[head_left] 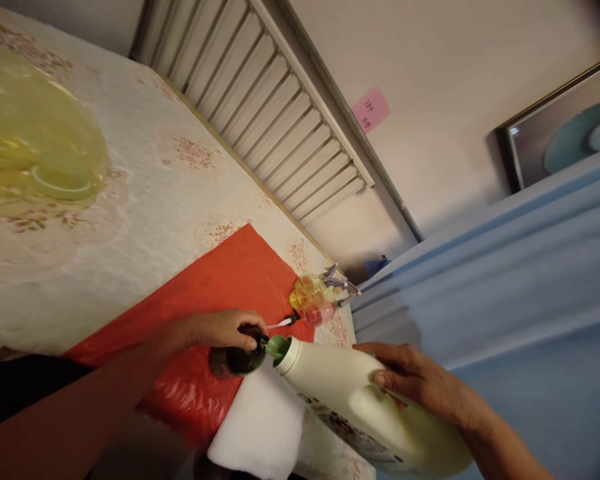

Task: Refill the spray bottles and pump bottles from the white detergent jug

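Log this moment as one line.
left hand: holds dark bottle | right hand: holds tilted pale jug | jug mouth: near bottle neck

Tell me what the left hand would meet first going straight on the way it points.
Likely the pale jug at its mouth, just beyond the dark bottle in the left hand; the pump lies near that line, and depth is unclear.
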